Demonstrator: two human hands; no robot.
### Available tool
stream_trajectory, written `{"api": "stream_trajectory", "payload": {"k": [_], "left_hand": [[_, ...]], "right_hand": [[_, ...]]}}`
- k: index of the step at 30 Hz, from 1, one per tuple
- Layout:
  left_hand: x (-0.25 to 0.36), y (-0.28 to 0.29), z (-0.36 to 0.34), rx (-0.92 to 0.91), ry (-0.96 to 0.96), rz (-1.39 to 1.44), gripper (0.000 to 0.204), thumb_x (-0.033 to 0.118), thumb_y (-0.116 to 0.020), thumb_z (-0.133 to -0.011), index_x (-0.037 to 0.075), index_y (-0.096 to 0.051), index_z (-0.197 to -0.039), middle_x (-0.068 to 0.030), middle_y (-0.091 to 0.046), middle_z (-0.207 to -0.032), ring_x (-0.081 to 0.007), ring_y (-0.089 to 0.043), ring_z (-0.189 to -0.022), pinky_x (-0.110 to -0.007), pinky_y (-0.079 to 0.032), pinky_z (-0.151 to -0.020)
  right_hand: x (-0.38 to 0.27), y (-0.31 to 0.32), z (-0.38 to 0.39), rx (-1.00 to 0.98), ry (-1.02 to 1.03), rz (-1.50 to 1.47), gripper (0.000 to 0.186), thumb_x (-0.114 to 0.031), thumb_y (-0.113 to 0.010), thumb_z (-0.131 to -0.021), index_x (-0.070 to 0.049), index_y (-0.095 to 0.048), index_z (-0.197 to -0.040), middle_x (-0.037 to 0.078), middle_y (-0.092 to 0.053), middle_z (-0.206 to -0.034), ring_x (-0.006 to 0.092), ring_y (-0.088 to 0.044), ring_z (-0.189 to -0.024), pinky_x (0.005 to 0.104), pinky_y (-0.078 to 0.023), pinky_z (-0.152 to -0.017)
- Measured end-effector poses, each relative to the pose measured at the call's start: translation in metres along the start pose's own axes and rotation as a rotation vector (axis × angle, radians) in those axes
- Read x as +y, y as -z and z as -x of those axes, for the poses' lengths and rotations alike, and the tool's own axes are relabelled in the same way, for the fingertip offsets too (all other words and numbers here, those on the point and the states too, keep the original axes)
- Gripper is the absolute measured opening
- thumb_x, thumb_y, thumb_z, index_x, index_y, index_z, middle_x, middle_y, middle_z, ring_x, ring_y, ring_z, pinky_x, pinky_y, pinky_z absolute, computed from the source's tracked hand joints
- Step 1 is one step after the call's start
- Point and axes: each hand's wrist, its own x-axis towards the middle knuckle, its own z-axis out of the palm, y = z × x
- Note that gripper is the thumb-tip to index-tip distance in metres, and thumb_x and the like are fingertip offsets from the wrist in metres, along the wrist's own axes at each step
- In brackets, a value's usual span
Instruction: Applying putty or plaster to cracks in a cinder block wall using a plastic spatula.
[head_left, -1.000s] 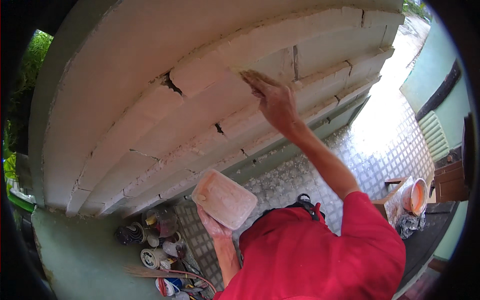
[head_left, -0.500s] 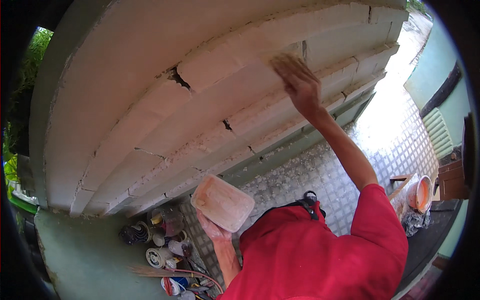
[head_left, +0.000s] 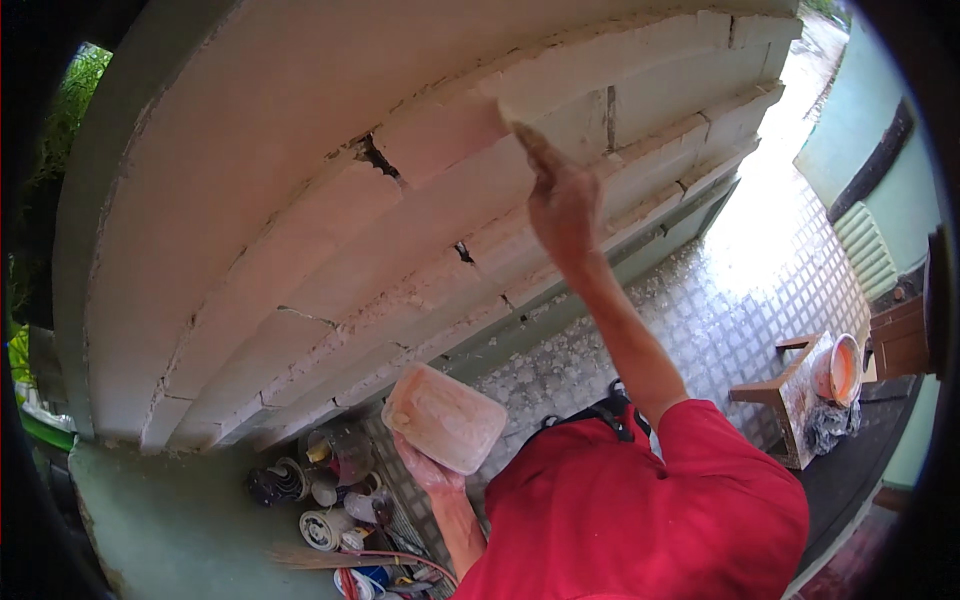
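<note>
My left hand (head_left: 428, 468) grips a shallow rectangular plastic tub (head_left: 445, 415) from below and its near side. The tub is whitish, its inside smeared with pale paste, and it is tilted up toward me. Paste also whitens that hand. Farther up, my right hand (head_left: 565, 205) is closed, its fingers pointing at the wall. From its fingertips sticks out a small flat, pale tool (head_left: 502, 112), too blurred to name exactly, against a projecting ledge of the wall (head_left: 450, 130). Dark gaps (head_left: 378, 155) break the ledge to the left of it.
Buckets and tubs (head_left: 325, 528) crowd the floor at lower left beside a green wall (head_left: 170, 520). A wooden stool (head_left: 780, 400) bears an orange-lined bucket (head_left: 843, 368) and a crumpled plastic bag (head_left: 830, 428) at right. Patterned tiles (head_left: 650, 320) cover the floor.
My right hand has moved left and slightly down along the wall, and the tool at its fingertips now shows. The tub stays nearly in place. More of the stool is visible.
</note>
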Motion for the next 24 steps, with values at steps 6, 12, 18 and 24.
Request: {"api": "stream_trajectory", "payload": {"k": [6,12,18,24], "left_hand": [[-0.010,-0.009,0.001,0.027,0.058,-0.118,0.065,0.055,-0.051,-0.091,0.016,-0.043,-0.142,-0.0064,-0.051,-0.140,-0.0322,-0.053,-0.124,-0.054,-0.048,-0.099],[-0.028,-0.030,0.005,0.030,0.026,-0.149,0.063,0.054,-0.051,-0.092,0.016,-0.045,-0.141,-0.0051,-0.052,-0.138,-0.0298,-0.054,-0.123,-0.053,-0.050,-0.096],[-0.078,-0.056,0.011,0.041,0.007,-0.150,0.062,0.054,-0.049,-0.093,0.017,-0.043,-0.142,-0.0044,-0.051,-0.139,-0.0291,-0.054,-0.122,-0.053,-0.050,-0.097],[-0.120,-0.102,0.009,0.100,0.003,-0.229,0.063,0.056,-0.045,-0.093,0.018,-0.042,-0.143,-0.0050,-0.050,-0.140,-0.0297,-0.054,-0.122,-0.053,-0.049,-0.098]], "right_hand": [[0.016,0.017,0.008,-0.131,-0.025,-0.181,0.051,0.013,-0.050,-0.077,-0.009,-0.067,-0.120,0.022,-0.065,-0.110,0.0301,-0.070,-0.093,0.0291,-0.052,-0.080],[0.104,0.093,0.005,-0.555,0.181,-0.123,0.056,0.015,-0.042,-0.078,-0.007,-0.063,-0.124,0.018,-0.063,-0.122,0.0353,-0.062,-0.109,0.0359,-0.052,-0.089],[0.241,0.187,-0.118,-0.006,0.527,0.443,0.050,0.009,-0.058,-0.079,-0.011,-0.064,-0.125,0.012,-0.061,-0.128,0.0304,-0.055,-0.123,0.0405,-0.046,-0.105],[0.287,0.187,-0.210,0.172,0.762,0.471,0.047,0.000,-0.071,-0.075,-0.010,-0.066,-0.121,0.010,-0.063,-0.126,0.0321,-0.057,-0.122,0.0463,-0.045,-0.105]]}}
